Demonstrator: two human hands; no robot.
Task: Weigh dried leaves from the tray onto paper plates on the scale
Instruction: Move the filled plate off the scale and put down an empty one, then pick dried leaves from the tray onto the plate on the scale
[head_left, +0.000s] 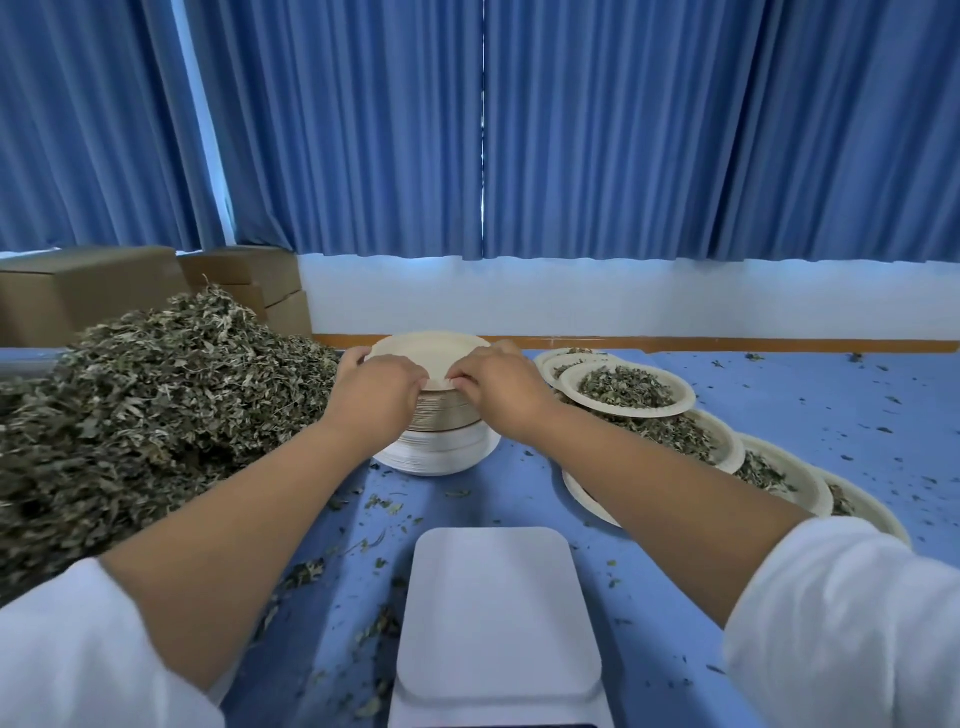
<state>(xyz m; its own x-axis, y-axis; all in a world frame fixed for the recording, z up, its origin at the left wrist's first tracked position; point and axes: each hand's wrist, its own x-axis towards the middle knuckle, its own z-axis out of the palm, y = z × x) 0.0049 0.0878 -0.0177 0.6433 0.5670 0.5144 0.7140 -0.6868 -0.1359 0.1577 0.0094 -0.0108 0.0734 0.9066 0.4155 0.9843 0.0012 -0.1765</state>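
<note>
Peeling a plate free, head view: left grip (376, 387) curls round the plate stack (447, 441), probably steadying it; right grip (498, 384) pinches the top plate (431, 351) by its near rim. The scale (498, 608) sits near, bare; dried leaves (156, 389) lie heaped left.

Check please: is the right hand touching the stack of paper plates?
Touching. The head view shows the right hand pinching the top rim of the stack of paper plates.

Pleated blue curtains (571, 130), blue tabletop (779, 415), white rectangular scale (498, 613), cream paper plate stack (431, 353), grey-green dried leaf heap (156, 405), brown cardboard boxes (88, 291).
</note>
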